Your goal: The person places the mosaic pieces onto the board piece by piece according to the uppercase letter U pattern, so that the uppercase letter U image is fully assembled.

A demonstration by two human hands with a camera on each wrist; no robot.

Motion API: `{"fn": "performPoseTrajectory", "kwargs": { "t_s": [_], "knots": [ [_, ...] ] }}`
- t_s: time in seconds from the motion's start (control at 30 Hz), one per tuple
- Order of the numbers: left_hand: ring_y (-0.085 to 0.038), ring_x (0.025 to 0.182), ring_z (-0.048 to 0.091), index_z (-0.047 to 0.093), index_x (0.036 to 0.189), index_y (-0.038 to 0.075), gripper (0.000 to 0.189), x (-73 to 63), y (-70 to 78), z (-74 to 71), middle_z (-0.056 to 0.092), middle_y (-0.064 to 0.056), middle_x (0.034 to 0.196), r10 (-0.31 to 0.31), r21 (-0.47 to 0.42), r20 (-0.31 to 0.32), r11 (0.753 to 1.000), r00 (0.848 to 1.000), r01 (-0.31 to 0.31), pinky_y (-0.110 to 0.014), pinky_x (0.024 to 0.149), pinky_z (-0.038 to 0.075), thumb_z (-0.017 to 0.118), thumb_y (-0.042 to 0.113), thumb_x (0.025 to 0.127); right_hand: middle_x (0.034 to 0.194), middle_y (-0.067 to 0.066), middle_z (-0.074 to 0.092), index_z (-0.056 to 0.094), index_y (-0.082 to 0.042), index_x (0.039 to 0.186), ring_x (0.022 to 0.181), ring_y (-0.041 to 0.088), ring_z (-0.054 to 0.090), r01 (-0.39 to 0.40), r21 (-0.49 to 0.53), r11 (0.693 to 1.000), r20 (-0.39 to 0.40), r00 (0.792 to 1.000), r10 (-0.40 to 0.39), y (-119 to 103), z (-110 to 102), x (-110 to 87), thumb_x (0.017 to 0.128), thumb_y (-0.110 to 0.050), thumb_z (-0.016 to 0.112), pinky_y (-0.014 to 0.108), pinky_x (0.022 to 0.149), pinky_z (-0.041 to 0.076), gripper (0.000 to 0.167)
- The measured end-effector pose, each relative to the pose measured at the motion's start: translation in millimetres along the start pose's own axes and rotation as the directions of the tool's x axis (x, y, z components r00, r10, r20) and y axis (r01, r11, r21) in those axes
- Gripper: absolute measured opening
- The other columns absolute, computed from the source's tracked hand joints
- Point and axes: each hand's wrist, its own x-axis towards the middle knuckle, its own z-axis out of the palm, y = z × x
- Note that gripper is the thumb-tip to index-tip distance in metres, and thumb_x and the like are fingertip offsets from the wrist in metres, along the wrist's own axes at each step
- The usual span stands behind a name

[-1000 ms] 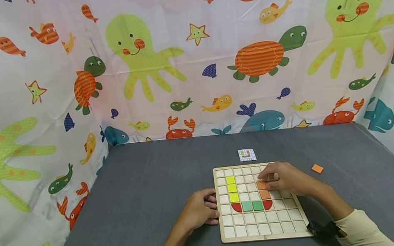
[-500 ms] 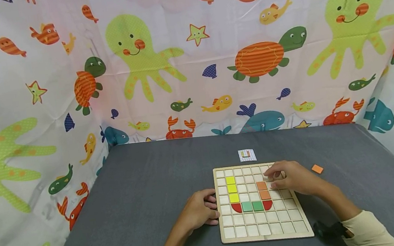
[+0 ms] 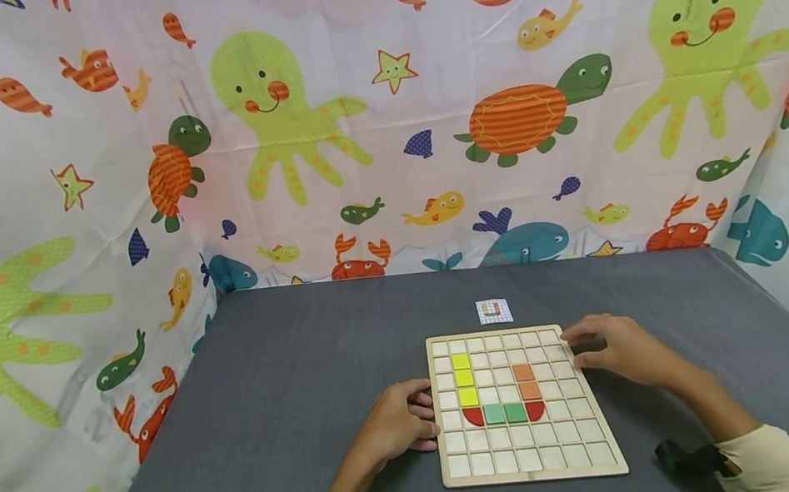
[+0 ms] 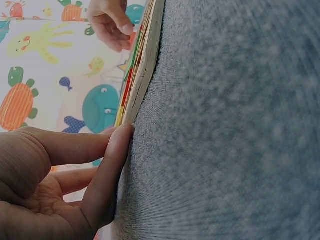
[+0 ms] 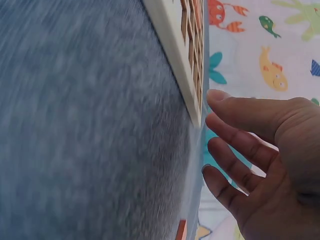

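A light wooden grid board lies on the grey table. On it are yellow tiles in a column, two orange tiles, two green tiles and red rounded pieces, together outlining a U. My left hand holds the board's left edge with bent fingers; the left wrist view shows its fingertips right at that edge. Just off the far right corner, my right hand holds nothing, its fingers loosely bent and apart from the thumb. A loose orange tile shows in the right wrist view; in the head view that hand covers it.
Behind the board lies a small card printed with a coloured U on a grid. The grey table ends at a white curtain patterned with sea animals.
My right hand has drawn back from the orange tiles to beyond the board's right edge, revealing both tiles and covering the loose one. My left hand stays put.
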Motion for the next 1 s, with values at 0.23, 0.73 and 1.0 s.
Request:
{"fn": "performPoseTrajectory", "kwargs": {
  "t_s": [0.23, 0.73, 1.0],
  "knots": [
    [-0.020, 0.091, 0.068, 0.054, 0.149, -0.005, 0.071, -0.2, 0.2, -0.2, 0.061, -0.016, 0.117, 0.003, -0.006, 0.003, 1.000, 1.000, -0.003, -0.036, 0.065, 0.068, 0.075, -0.016, 0.082, 0.118, 0.008, 0.075, 0.076, -0.007, 0.123, 0.114, 0.034, 0.066, -0.035, -0.016, 0.999, -0.011, 0.999, 0.035, 12.8, -7.2, -7.4, 0.090, -0.015, 0.085, 0.062, 0.096, 0.056, 0.036],
    [-0.021, 0.093, 0.067, 0.055, 0.149, -0.004, 0.071, -0.2, 0.0, -0.8, 0.061, -0.016, 0.117, -0.003, -0.007, 0.004, 1.000, 1.000, 0.003, -0.036, 0.065, 0.068, 0.076, -0.016, 0.082, 0.122, 0.019, 0.072, 0.074, -0.001, 0.126, 0.112, 0.041, 0.065, -0.081, -0.047, 0.996, -0.063, 0.995, 0.078, 40.0, -25.9, -23.4, 0.090, -0.017, 0.085, 0.067, 0.094, 0.054, 0.041],
    [-0.020, 0.092, 0.067, 0.054, 0.149, -0.005, 0.072, -0.3, 0.1, -1.2, 0.061, -0.016, 0.116, -0.002, -0.008, 0.009, 1.000, 1.000, 0.002, -0.036, 0.064, 0.068, 0.076, -0.016, 0.082, 0.120, 0.022, 0.070, 0.074, 0.001, 0.124, 0.107, 0.039, 0.064, -0.110, -0.075, 0.991, -0.072, 0.992, 0.105, 56.1, -29.5, -28.6, 0.089, -0.013, 0.086, 0.066, 0.091, 0.054, 0.040]
  ]
}}
